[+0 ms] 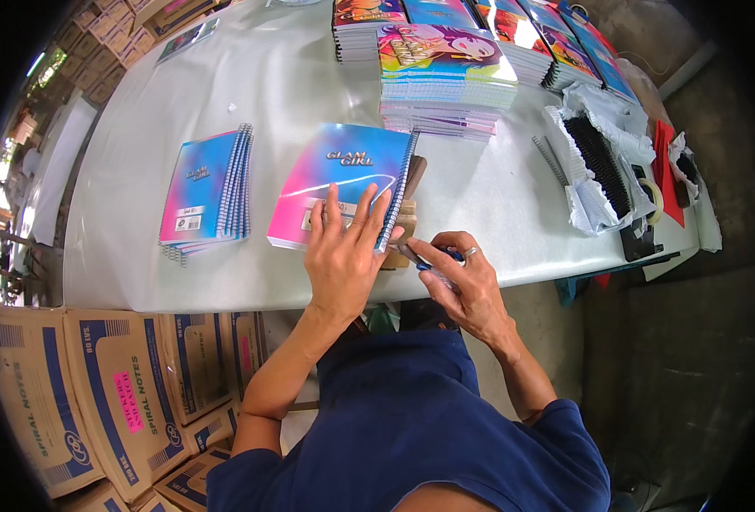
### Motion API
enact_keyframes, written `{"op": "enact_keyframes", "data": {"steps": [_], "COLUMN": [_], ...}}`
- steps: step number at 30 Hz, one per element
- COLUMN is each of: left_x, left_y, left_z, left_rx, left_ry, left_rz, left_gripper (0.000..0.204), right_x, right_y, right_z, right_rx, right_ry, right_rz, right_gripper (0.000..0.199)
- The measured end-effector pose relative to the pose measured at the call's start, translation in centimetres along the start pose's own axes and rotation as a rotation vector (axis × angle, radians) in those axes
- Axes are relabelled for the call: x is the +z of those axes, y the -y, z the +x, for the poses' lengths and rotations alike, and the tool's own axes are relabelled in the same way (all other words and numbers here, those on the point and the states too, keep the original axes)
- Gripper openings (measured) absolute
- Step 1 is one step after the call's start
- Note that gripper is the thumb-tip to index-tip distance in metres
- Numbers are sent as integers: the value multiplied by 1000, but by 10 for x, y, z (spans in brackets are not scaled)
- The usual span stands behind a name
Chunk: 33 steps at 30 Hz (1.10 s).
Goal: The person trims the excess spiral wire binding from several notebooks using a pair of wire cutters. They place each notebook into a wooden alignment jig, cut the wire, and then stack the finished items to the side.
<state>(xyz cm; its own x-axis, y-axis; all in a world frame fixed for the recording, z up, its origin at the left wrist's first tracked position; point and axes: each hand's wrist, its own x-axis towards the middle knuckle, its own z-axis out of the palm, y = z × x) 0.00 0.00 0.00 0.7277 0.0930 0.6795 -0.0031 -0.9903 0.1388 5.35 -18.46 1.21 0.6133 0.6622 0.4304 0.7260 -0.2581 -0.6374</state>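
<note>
- White bench (pixel 249 94) carrying a stack of spiral notebooks (pixel 207 192) to the left, taller stacks (pixel 446 77) at the far edge, and black binding coils in torn white paper (pixel 604 162) to the right.
- Cardboard boxes (pixel 113 392) on the floor, lower left.
- Pink-and-blue notebook (pixel 343 183) at the near edge, resting partly on a wooden block (pixel 403 230).
- Left hand (pixel 343 256) spread flat, pressing the cover.
- Right hand (pixel 467 286) just beside the spiral edge, pinching a small blue-handled tool (pixel 424 260) at the coil's lower end.
</note>
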Motion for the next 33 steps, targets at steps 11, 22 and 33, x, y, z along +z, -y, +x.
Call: {"op": "enact_keyframes", "data": {"steps": [11, 22, 33], "left_x": [-17, -118, -66], "left_y": [21, 165, 218], "left_z": [4, 54, 54], "left_rx": [1, -296, -386], "left_ry": [8, -306, -327], "left_rz": [-34, -786, -1554], "left_gripper": [54, 60, 90], "right_x": [-28, -23, 83], "right_y": [-15, -151, 31], "right_z": [38, 67, 189], "right_rx": [145, -96, 305], "right_ry": [445, -151, 51], "right_rz": [475, -636, 1136], "right_gripper": [29, 54, 32]}}
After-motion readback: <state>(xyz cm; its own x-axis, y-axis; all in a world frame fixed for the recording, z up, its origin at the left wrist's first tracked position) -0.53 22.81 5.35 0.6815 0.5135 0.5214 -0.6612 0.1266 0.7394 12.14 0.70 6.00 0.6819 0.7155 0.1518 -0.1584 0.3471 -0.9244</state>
